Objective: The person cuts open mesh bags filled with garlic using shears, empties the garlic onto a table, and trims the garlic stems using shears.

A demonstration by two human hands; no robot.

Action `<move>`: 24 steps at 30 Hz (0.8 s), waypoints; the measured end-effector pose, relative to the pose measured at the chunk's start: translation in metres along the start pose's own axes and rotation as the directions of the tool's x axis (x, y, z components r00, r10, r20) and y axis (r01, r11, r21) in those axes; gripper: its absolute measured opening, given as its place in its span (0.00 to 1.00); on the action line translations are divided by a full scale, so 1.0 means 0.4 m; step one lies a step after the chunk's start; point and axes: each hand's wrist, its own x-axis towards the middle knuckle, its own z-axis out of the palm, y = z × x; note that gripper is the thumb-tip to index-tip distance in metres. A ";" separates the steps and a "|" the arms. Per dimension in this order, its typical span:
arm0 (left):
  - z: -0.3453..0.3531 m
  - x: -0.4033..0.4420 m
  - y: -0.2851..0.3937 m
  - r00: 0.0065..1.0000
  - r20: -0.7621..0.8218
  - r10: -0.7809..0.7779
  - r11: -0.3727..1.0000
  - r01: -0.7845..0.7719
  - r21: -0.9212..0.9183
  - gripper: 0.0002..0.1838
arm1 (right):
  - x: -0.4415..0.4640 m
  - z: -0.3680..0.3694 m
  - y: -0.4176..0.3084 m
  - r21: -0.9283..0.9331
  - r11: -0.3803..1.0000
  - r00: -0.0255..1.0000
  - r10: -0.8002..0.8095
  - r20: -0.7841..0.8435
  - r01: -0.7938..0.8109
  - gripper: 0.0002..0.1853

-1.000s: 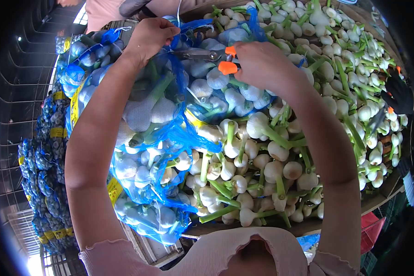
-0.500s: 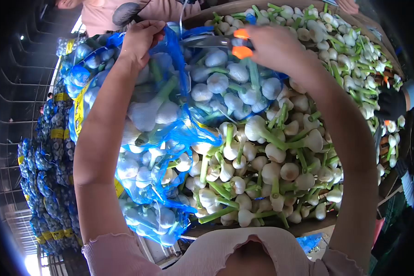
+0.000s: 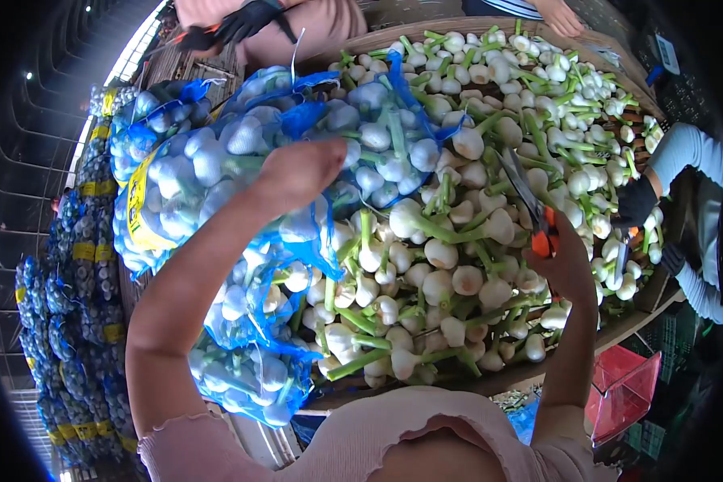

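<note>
The person's right hand [image 3: 569,261] is wrapped round the orange-handled shears [image 3: 544,234], whose blades point up and away from the body over the loose garlic bulbs [image 3: 442,255], a hold that presumably keeps the cutting edges clear of the blue netting. The left hand [image 3: 304,170] is over the filled blue mesh bag [image 3: 186,181], its fingers curled inward but blurred, so whether they grip any mesh cannot be told. This bag lies at the left of the loose heap, probably for easy reach, a yellow label [image 3: 139,207] across its left end
</note>
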 end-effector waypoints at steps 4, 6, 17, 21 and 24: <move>0.023 -0.144 0.043 0.988 0.015 0.155 0.878 -0.145 0.456 0.05 | -0.108 -0.008 0.034 0.050 0.999 1.000 -0.008 -0.007 0.008 0.29; 0.066 -0.217 0.043 0.984 0.158 -0.080 0.915 0.010 0.404 0.03 | -0.143 -0.006 0.037 -0.018 0.998 0.998 -0.056 -0.036 0.056 0.29; -0.160 -0.513 0.139 0.812 -0.528 -0.249 0.892 -0.020 -0.452 0.04 | -0.310 -0.021 0.002 0.002 0.994 0.993 -0.114 -0.010 0.114 0.33; 0.052 -0.531 0.340 0.900 -0.335 0.281 0.776 -0.418 -0.473 0.20 | -0.375 0.001 -0.050 -0.031 0.981 0.975 -0.193 -0.111 0.191 0.34; 0.158 -0.686 0.329 0.951 -0.280 0.130 0.937 -0.210 -0.278 0.27 | -0.421 0.031 -0.090 0.027 0.988 0.988 -0.152 -0.011 0.152 0.33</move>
